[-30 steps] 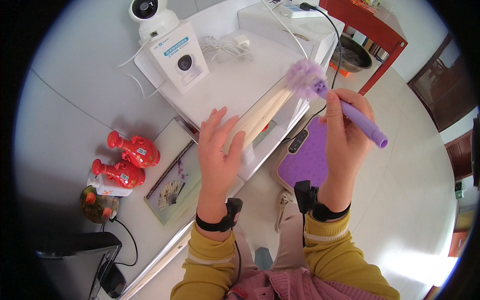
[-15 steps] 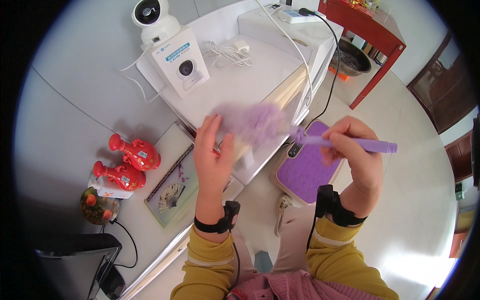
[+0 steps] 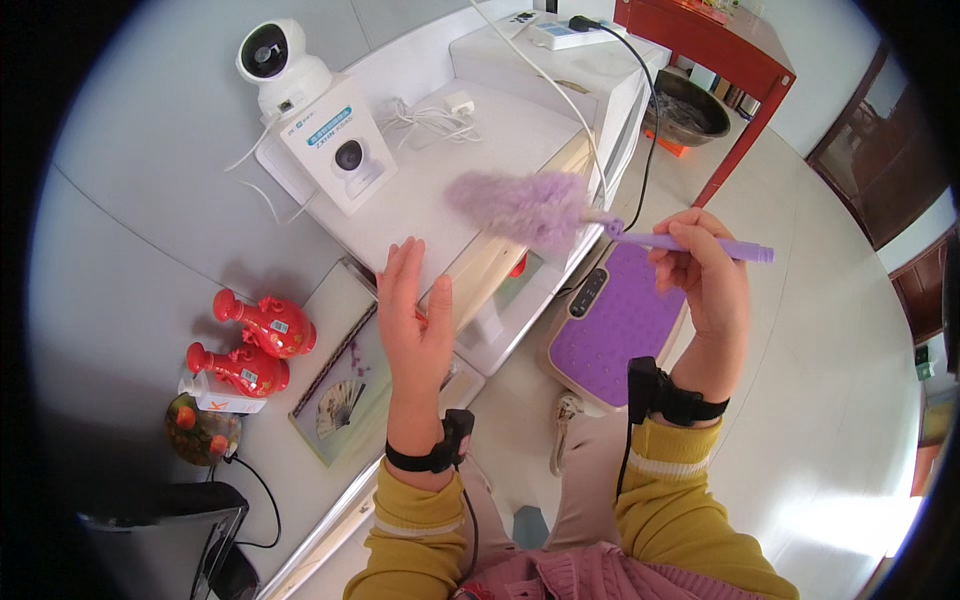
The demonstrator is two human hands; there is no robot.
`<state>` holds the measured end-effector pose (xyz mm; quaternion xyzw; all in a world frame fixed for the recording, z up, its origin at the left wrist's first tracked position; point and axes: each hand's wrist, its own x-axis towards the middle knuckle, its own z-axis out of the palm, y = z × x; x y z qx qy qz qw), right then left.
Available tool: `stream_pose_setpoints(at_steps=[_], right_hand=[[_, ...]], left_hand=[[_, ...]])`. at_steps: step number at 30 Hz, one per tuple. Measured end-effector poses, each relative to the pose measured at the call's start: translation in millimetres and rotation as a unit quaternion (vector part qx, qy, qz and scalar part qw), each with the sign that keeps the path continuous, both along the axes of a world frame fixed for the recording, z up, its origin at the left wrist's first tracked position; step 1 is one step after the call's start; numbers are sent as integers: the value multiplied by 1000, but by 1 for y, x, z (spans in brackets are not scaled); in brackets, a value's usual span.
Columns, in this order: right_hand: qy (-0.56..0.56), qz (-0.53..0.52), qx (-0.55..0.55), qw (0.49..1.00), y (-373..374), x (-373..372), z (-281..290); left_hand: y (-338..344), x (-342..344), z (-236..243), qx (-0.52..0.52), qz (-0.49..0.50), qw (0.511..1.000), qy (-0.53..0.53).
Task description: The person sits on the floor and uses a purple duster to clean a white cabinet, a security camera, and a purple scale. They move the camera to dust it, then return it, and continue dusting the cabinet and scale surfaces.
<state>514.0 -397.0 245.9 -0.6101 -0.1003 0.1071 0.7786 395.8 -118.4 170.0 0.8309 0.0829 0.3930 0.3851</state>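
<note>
I have the right hand (image 3: pixel 712 275) pinching the purple duster (image 3: pixel 525 208) by its handle, fluff leftward over the white cabinet top (image 3: pixel 425 205), contact unclear. Left hand (image 3: pixel 414 335) empty, thumb spread wide.

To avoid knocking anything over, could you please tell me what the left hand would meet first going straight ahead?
Probably the right edge of the white box, with the white cable just beyond, though how high the left hand is over the white shelf is unclear.

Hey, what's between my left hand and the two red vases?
In the head view, the fan-decorated panel lies between your left hand and the red vases, plus some white tabletop.
</note>
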Motion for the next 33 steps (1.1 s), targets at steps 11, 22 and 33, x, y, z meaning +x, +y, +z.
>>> stream_pose_setpoints(at_steps=[11,22,33], right_hand=[[35,-96,59,993,-15,22,-23],[-58,-259,-128,956,-8,-5,2],[-320,-215,-227,894,70,3,-21]], left_hand=[[-4,4,-5,-15,7,1000,-16],[-4,6,-10,-16,9,999,-28],[-2,4,-8,-10,5,1000,-14]])
